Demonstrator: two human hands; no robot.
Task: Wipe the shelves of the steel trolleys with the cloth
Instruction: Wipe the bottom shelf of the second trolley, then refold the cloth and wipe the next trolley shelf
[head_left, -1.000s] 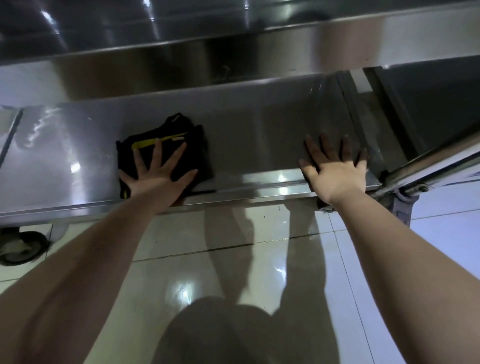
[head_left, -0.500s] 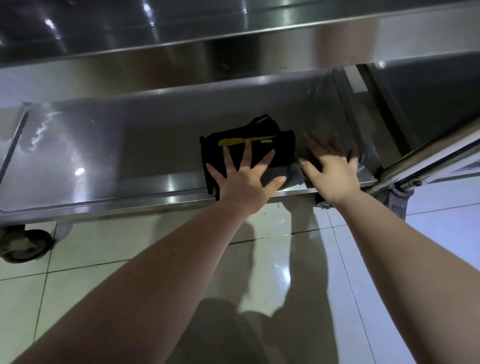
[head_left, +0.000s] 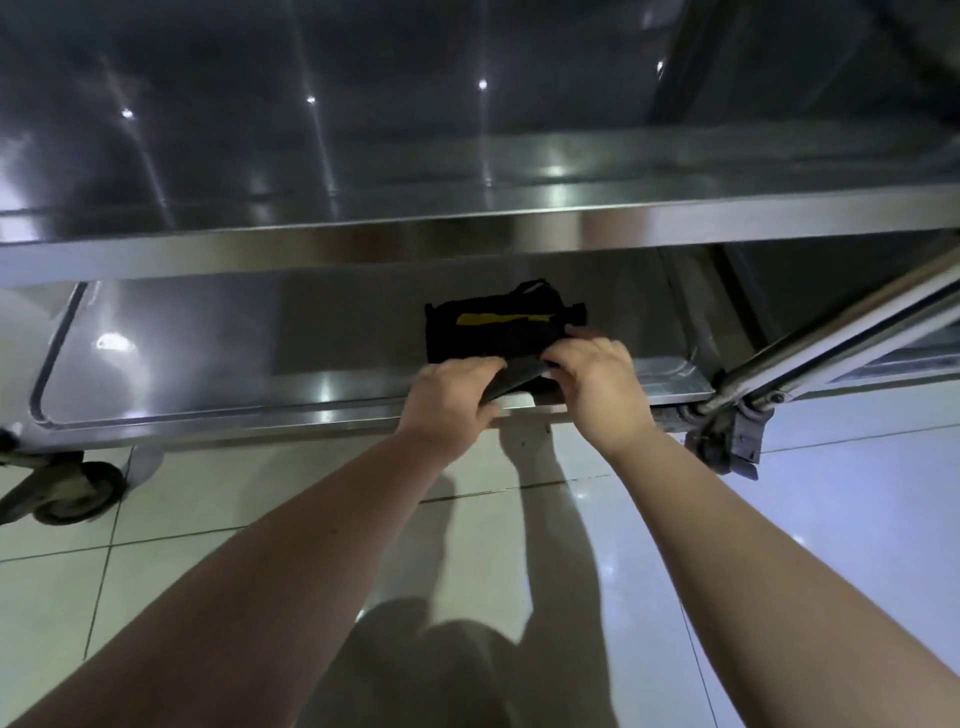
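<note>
A folded black cloth (head_left: 493, 335) with a yellow stripe lies on the lower shelf (head_left: 208, 343) of a steel trolley, near its front right corner. My left hand (head_left: 449, 400) grips the cloth's near edge with curled fingers. My right hand (head_left: 597, 379) pinches the same edge just to the right. The near edge is lifted slightly off the shelf lip. An upper steel shelf (head_left: 363, 239) overhangs the lower one.
A caster wheel (head_left: 78, 493) sits at the trolley's lower left, and another caster bracket (head_left: 727, 441) at the right. A slanted steel handle bar (head_left: 841, 332) runs up to the right. Glossy white floor tiles (head_left: 260, 519) lie below.
My left hand slid the cloth rightward along the shelf, flat-palmed. Both hands, flat before, now curl around the cloth's near edge. The view has tilted up.
</note>
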